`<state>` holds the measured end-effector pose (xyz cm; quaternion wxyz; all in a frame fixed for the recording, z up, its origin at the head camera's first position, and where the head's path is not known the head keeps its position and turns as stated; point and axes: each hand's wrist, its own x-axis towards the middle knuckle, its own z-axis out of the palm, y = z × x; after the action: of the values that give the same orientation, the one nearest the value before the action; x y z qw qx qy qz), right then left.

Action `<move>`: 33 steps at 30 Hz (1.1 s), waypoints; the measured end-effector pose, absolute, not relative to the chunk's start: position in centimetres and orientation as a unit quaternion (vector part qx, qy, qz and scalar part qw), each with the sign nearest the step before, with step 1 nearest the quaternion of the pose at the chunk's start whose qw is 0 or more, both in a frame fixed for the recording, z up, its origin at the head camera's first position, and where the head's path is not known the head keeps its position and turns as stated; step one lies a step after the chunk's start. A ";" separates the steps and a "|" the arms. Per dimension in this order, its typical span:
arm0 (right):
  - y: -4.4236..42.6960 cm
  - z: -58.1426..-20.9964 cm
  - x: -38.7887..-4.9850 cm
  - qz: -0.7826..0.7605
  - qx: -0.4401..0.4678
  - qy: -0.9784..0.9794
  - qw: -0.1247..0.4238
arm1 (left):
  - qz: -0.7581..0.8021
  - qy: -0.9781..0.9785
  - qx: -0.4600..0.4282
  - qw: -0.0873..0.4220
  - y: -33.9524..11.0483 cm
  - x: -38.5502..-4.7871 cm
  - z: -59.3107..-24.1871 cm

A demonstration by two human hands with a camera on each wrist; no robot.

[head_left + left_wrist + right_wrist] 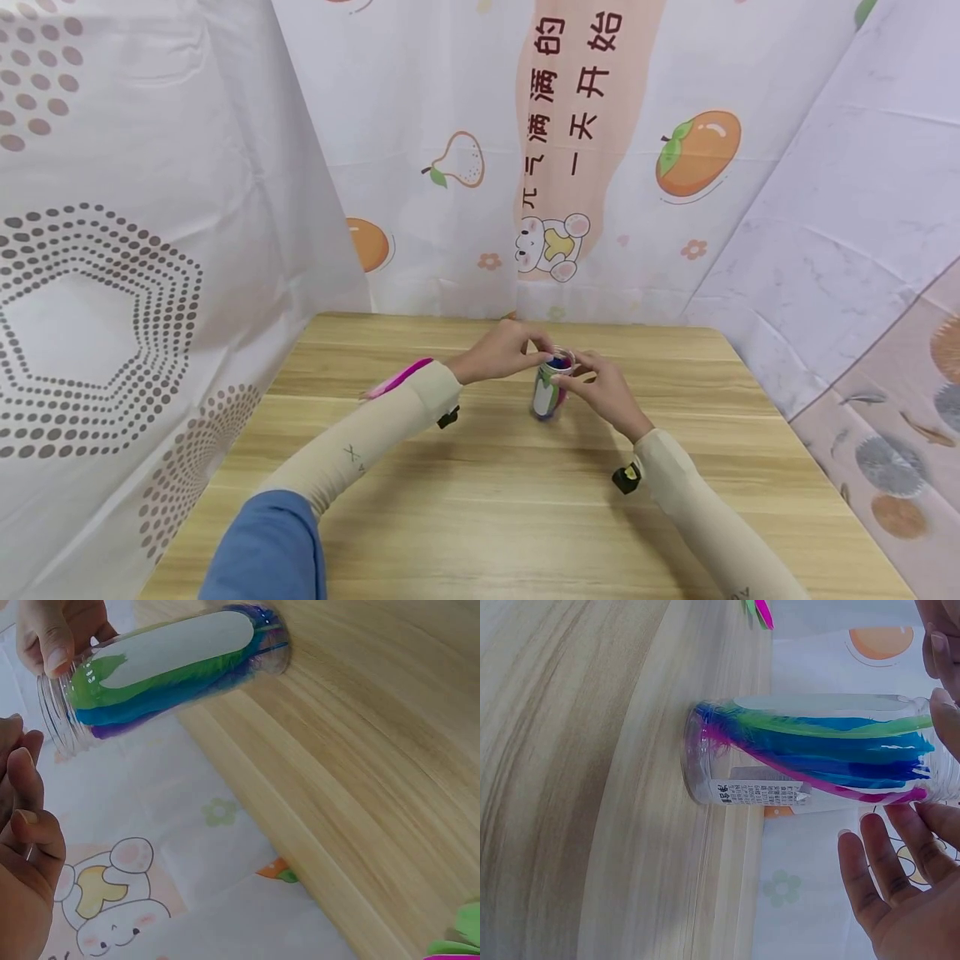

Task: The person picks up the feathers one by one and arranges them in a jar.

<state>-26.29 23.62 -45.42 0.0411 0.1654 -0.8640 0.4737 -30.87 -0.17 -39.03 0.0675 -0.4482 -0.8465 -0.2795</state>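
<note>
Wood-grained counter (525, 533), fruit-print curtain (442, 100) behind: coloured feathers (832, 754) already stand in an upright, uncapped jar (545, 398).
Right hand (606, 392) pinches its neck between thumb and fingers; left hand (504, 350) bends at the rim, its grip impossible to tell. Loose feathers (401, 377) lie outside, left of the jar.

Room before the jar (546, 398), crowding at its top
A hand could pass over the table (510, 517) between the sleeves (367, 442); the left hand (502, 350) and right hand (603, 387) flank the jar's top, feathers (401, 377) lie beyond the left sleeve, a curtain (442, 242) bounds the far edge.
</note>
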 end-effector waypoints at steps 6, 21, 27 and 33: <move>23.6 -45.3 -26.5 0.474 0.162 -0.864 0.041 | -0.291 -0.847 -0.440 0.066 -1.2 -31.0 -39.1; 23.6 -45.5 -26.4 0.469 0.161 -0.867 0.042 | -0.311 -0.862 -0.396 0.054 -5.4 -31.5 -40.4; 23.6 -45.5 -26.4 0.467 0.158 -0.869 0.040 | -0.306 -0.875 -0.371 0.050 -7.4 -31.1 -40.9; 23.6 -45.5 -26.3 0.467 0.155 -0.870 0.036 | -0.302 -0.877 -0.370 0.051 -9.2 -30.9 -41.4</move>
<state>-26.31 23.61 -45.45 0.0357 0.1549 -0.8697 0.4673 -30.90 -9.18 -41.35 0.0512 -0.3703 -0.8769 -0.3021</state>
